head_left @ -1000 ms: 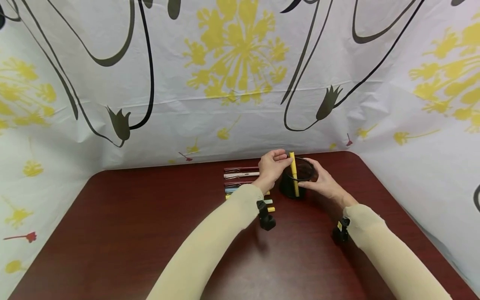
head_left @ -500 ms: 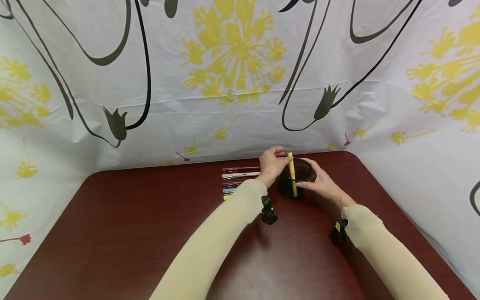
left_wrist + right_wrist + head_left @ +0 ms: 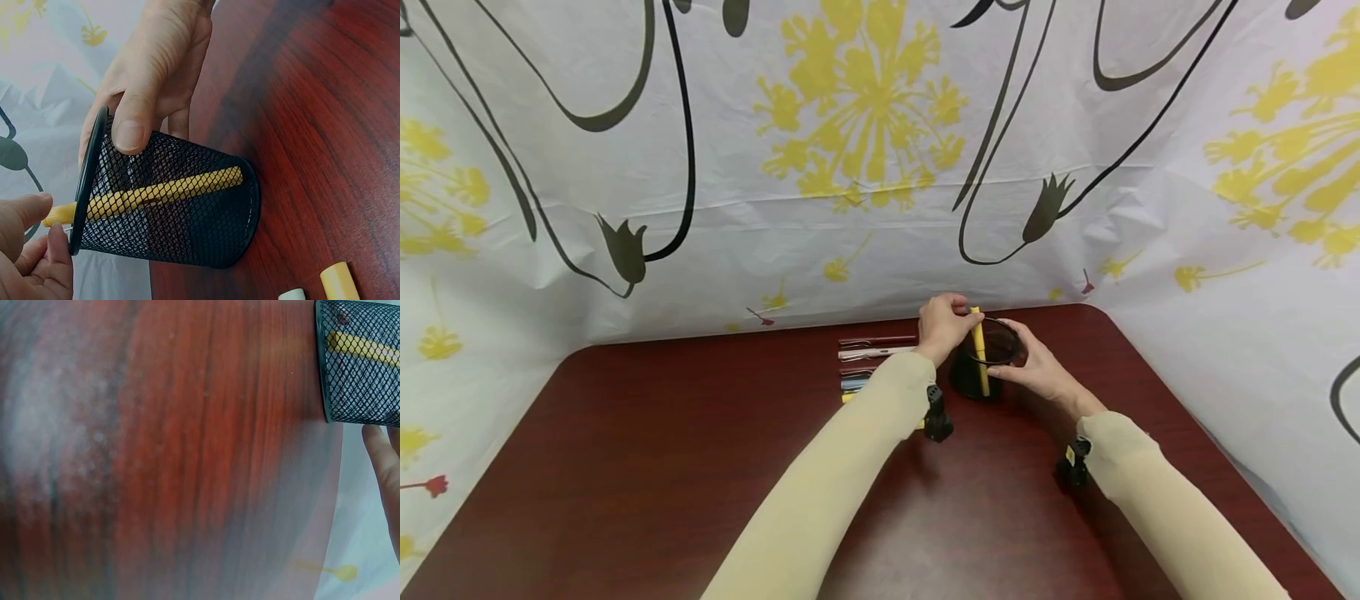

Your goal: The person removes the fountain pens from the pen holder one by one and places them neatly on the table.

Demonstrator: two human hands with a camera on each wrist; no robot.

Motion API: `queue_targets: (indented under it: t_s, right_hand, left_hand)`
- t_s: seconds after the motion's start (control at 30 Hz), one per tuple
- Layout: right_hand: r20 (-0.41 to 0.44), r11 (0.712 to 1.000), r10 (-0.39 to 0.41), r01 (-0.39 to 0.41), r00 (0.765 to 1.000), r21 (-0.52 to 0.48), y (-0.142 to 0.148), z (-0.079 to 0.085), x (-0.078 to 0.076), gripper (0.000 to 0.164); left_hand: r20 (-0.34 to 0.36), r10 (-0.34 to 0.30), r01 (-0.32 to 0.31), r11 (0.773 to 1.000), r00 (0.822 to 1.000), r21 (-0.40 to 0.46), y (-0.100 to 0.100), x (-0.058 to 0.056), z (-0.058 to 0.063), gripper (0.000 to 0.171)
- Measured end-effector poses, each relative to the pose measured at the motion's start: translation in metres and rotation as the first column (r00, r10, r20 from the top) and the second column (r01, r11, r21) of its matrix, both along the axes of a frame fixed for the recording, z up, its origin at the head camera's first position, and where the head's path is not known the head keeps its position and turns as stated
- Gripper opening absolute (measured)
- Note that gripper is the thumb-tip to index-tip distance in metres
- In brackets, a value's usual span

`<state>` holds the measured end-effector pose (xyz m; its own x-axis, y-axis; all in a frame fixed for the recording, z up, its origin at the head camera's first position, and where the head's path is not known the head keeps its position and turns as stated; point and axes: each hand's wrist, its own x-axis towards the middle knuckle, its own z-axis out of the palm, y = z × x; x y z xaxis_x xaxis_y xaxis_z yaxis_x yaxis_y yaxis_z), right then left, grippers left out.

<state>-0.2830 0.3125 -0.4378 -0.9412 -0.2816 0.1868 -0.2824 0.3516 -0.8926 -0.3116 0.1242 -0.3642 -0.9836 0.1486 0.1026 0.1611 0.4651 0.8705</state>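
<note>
A black mesh pen cup [image 3: 967, 377] stands upright near the back right of the table. In it a yellow pen [image 3: 979, 343] leans, its lower end near the cup's base and its upper end sticking out above the rim. My left hand [image 3: 942, 325] pinches that upper end between thumb and fingers, right at the rim. From the other side my right hand [image 3: 1043, 367] grips the cup by its upper part; in the left wrist view its thumb [image 3: 130, 134] presses the mesh just under the rim. The right wrist view shows only part of the right hand [image 3: 384, 465] beside the cup.
Left of the cup several pens lie in a row, among them a dark red pen [image 3: 880, 340], a white pen [image 3: 872, 353] and a blue pen [image 3: 853, 385]. My left sleeve [image 3: 850, 454] hides part of the row. A patterned sheet [image 3: 737, 208] hangs behind the table.
The left forearm has moved slightly right and forward, covering more of the pen row. Both hands keep their hold on the pen and cup. The head view has shifted a little.
</note>
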Motion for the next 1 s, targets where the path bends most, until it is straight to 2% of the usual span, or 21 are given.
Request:
queue_targets:
  t_s: [0.37, 0.47, 0.6, 0.7, 0.8, 1.0]
  right_hand:
    - [-0.016, 1.000, -0.002, 0.003, 1.000, 0.016, 0.004, -0.005, 0.001, 0.074]
    - [-0.034, 0.993, -0.027, 0.031, 0.999, 0.112, 0.009, -0.011, 0.006, 0.070]
    - [-0.025, 0.961, -0.058, 0.063, 0.998, 0.270, 0.010, -0.014, 0.012, 0.080]
    - [-0.016, 0.944, -0.080, 0.081, 0.997, 0.320, 0.007, -0.011, 0.010, 0.091]
    - [-0.022, 0.937, -0.113, 0.114, 0.993, 0.331, 0.004, -0.006, 0.007, 0.092]
    - [-0.008, 0.945, -0.125, 0.122, 0.992, 0.303, 0.000, 0.000, 0.004, 0.091]
  left_hand:
    - [-0.015, 0.018, -0.019, 0.999, 1.000, -0.040, 0.006, -0.002, -0.001, 0.030]
    - [-0.017, 0.035, -0.036, 0.998, 0.999, -0.050, 0.007, -0.002, -0.002, 0.028]
    - [-0.030, 0.026, -0.028, 0.998, 0.999, -0.058, 0.008, -0.003, -0.003, 0.027]
    - [-0.044, 0.009, -0.012, 0.997, 0.999, -0.074, 0.009, -0.003, -0.003, 0.027]
    - [-0.048, 0.000, -0.004, 0.996, 0.999, -0.084, 0.010, -0.004, -0.003, 0.027]
    - [-0.051, 0.013, -0.017, 0.997, 0.999, -0.079, 0.013, -0.005, -0.004, 0.023]
